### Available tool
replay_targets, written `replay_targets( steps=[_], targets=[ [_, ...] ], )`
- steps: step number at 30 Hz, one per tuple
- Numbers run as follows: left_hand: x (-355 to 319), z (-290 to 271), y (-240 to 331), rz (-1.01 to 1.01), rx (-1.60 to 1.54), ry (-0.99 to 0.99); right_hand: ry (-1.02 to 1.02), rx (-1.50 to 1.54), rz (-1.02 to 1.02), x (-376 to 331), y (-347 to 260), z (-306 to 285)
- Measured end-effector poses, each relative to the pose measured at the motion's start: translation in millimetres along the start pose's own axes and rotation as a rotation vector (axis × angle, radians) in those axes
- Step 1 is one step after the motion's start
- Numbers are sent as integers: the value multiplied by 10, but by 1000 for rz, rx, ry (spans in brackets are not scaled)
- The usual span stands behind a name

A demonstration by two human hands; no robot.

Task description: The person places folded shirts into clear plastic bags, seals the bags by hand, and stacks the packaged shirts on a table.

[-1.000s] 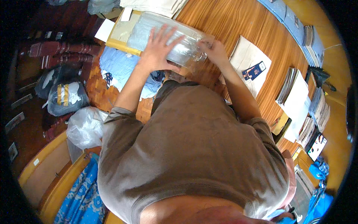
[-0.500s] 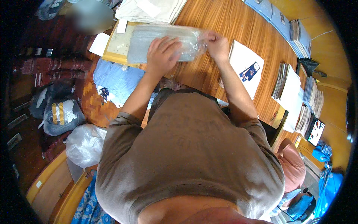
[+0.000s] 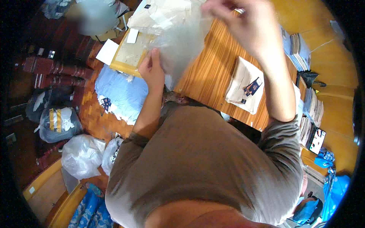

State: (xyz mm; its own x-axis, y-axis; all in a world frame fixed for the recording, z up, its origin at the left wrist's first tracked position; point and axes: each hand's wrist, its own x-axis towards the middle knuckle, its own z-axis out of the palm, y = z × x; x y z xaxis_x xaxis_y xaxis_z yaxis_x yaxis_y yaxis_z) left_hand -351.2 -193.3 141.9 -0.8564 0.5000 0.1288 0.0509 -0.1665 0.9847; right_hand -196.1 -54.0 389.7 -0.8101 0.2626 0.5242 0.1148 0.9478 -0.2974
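Note:
A clear plastic bag (image 3: 182, 47) hangs stretched and slightly blurred above the wooden table. My left hand (image 3: 153, 72) pinches its near left side, thumb upward. My right hand (image 3: 249, 26), raised high and smeared by motion, has its fingertips closed at the bag's upper right edge. Under and behind the bag are folded cream garments (image 3: 150, 17) and a yellow-edged flat board or box (image 3: 127, 57). A folded cream garment (image 3: 237, 81) with a dark blue tag (image 3: 253, 87) lies on the table below my right forearm.
Light blue garments (image 3: 121, 89) are heaped left of the table. Stuffed plastic sacks (image 3: 81, 155) sit on the floor at the left. Folded blue garments (image 3: 300, 53) are stacked at the far right, and a lit phone (image 3: 317, 140) stands nearer. Another person's blurred head (image 3: 95, 17) is at top left.
The clear bag, which lay flat on a pile of bags under my left palm, is now lifted and spread. My right hand has risen up and right; my left hand has turned to a pinch.

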Motion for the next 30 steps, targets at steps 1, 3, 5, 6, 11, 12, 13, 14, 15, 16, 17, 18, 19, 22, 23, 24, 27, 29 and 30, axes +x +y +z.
replay_targets(
  steps=[1,3,5,6,11,12,13,14,15,16,17,18,19,22,23,24,27,29,30],
  targets=[
    [37,24,13,3,-17,-20,-38,-7,-46,23,26,-59],
    [63,-63,55,8,-5,-64,-220,-107,-116,-71,77,2],
    [25,-60,72,97,48,-31,-433,135,-90,-120,67,-245],
    [43,43,113,136,43,-47,11,10,87,-252,124,-696],
    [104,-6,247,586,264,-35,924,-124,211,-954,662,-1876],
    [107,34,326,783,343,-13,974,-128,220,-1138,689,-1921],
    [80,26,307,934,405,-143,1026,-75,177,-1294,671,-1933],
    [49,-18,235,1083,459,-282,1043,-115,228,-1491,673,-1973],
    [27,-66,146,1235,517,-422,1062,-151,280,-1711,698,-2019],
    [7,-87,30,1217,558,-494,1082,-189,333,-1885,694,-2057],
    [-23,-112,-136,1202,604,-577,1086,-234,433,-1992,634,-1987],
    [-8,-149,-346,1189,648,-659,1103,-277,483,-2084,628,-1918],
    [95,-289,-649,1099,735,-795,1065,-392,512,-2175,634,-1888],
    [108,-169,-581,924,712,-969,1062,-369,666,-2404,589,-1765],
    [149,-137,-451,932,687,-1034,1032,-349,728,-2541,607,-1769],
    [98,-16,-319,888,532,-1036,1004,-326,782,-2655,667,-1794],
    [-507,584,145,372,-83,-1118,966,-232,949,-2804,726,-1657],
    [-1122,1140,314,-295,-409,-1253,955,-172,926,-2944,867,-1536],
    [-1323,1376,329,-544,-420,-1341,1027,-61,852,-2975,937,-1438]
  ],
)
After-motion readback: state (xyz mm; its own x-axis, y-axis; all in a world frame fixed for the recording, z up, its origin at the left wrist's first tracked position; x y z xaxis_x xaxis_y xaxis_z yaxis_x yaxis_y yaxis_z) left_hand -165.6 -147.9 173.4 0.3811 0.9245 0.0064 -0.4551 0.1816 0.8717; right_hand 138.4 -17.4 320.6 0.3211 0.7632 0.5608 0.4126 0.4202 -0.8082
